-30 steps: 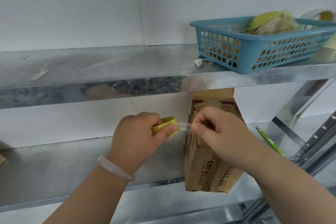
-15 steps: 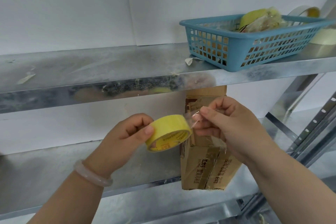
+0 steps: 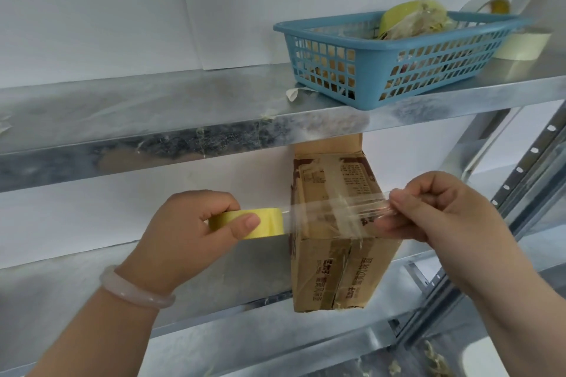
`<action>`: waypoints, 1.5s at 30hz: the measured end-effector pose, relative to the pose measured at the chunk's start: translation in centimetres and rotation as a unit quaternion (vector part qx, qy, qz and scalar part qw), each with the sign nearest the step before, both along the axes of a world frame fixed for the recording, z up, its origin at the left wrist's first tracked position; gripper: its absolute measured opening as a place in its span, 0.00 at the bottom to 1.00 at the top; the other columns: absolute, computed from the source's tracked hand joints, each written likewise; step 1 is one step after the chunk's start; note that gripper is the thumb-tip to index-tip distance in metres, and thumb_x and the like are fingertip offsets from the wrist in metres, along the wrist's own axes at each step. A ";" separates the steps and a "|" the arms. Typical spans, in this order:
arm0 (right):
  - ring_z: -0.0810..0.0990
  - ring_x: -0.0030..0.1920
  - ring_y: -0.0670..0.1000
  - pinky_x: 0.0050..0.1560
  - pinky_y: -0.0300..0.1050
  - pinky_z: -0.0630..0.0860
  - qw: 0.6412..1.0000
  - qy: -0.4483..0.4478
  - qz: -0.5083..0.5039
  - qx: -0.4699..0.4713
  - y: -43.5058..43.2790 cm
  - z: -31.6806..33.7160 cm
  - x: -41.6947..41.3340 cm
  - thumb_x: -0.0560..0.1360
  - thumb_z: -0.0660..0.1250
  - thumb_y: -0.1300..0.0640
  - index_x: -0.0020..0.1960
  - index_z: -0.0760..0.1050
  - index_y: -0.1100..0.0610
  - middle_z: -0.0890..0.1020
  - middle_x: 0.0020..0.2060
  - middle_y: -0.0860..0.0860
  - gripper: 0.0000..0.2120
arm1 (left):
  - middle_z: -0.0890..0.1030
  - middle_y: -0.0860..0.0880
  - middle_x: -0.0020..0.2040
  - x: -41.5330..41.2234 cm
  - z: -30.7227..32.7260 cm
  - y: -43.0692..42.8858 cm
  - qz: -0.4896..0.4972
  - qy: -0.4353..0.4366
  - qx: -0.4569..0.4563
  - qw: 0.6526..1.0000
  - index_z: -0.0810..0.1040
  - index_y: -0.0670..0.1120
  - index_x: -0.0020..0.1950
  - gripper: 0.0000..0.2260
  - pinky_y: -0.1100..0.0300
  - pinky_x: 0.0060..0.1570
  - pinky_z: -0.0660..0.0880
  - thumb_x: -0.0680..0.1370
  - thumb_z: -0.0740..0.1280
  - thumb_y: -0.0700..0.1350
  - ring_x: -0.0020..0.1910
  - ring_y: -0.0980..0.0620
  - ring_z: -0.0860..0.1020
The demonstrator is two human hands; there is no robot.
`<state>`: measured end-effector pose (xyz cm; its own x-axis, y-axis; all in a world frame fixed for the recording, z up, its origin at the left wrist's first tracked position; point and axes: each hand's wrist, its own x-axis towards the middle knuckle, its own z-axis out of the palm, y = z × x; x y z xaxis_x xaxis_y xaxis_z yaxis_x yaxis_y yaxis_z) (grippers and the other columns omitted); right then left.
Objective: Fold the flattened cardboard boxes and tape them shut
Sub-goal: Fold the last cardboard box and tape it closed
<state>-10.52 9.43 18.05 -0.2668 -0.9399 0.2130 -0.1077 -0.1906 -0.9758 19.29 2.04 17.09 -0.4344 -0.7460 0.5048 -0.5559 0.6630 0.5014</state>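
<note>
— What are the fingers doing?

— The right hand (image 3: 444,214) pinches the free end of the tape strip (image 3: 333,214) between thumb and forefinger, with the other fingers curled in behind. The left hand (image 3: 183,232) grips the yellow tape roll (image 3: 269,222), thumb pressed on its outer face and fingers wrapped over the top.

— And the strip between them?

— It is pulled taut and runs level from the roll to the pinch.

— Where is the cardboard box (image 3: 330,266)?

— Right behind the strip, between the two hands. It stands on end at the front edge of the lower shelf (image 3: 76,285), with its top tucked under the upper shelf (image 3: 153,107). Its long axis is upright, so the strip crosses it at a right angle, around mid-height.

— Is the tape touching it?

— I cannot tell. It looks to be just in front of the near face.

— Which hand is nearer?

— The right hand overlaps the box's right edge. The roll sits just beside the left edge.

— So the next move?

— I would judge a push away from the body, laying the strip onto the face across the flap seam. The risk is that the tape creases or lands crooked.

— Anything else around?

— A blue basket (image 3: 398,70) sits on the upper shelf, and there is a bracelet (image 3: 134,291) on the left wrist.
</note>
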 end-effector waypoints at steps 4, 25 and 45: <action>0.86 0.36 0.58 0.35 0.45 0.82 1.000 0.017 -0.002 0.008 1.2 -1.0 -1.6 0.59 0.74 0.38 0.37 0.79 0.49 0.86 0.35 0.58 0.16 | 0.69 0.51 0.24 -0.7 -0.3 0.3 0.055 -0.106 -0.074 0.990 0.72 0.51 0.29 0.27 0.56 0.25 0.66 0.73 0.55 0.72 0.25 0.53 0.70; 0.83 0.42 0.55 0.49 0.47 0.80 0.979 -0.189 0.031 0.076 -1.1 -11.2 -4.2 0.65 0.77 0.46 0.36 0.81 0.52 0.83 0.37 0.56 0.11 | 0.70 0.54 0.24 -4.0 -5.3 -2.5 0.070 -0.190 -0.086 0.975 0.75 0.49 0.31 0.31 0.59 0.30 0.66 0.72 0.52 0.74 0.24 0.54 0.70; 0.74 0.66 0.45 0.66 0.40 0.71 0.949 0.247 -0.072 -0.180 -1.5 -10.1 -2.9 0.80 0.61 0.46 0.64 0.78 0.43 0.79 0.62 0.38 0.15 | 0.72 0.52 0.24 -5.2 -6.2 -2.4 0.066 -0.146 -0.036 0.986 0.76 0.48 0.32 0.34 0.58 0.27 0.65 0.72 0.48 0.75 0.25 0.52 0.72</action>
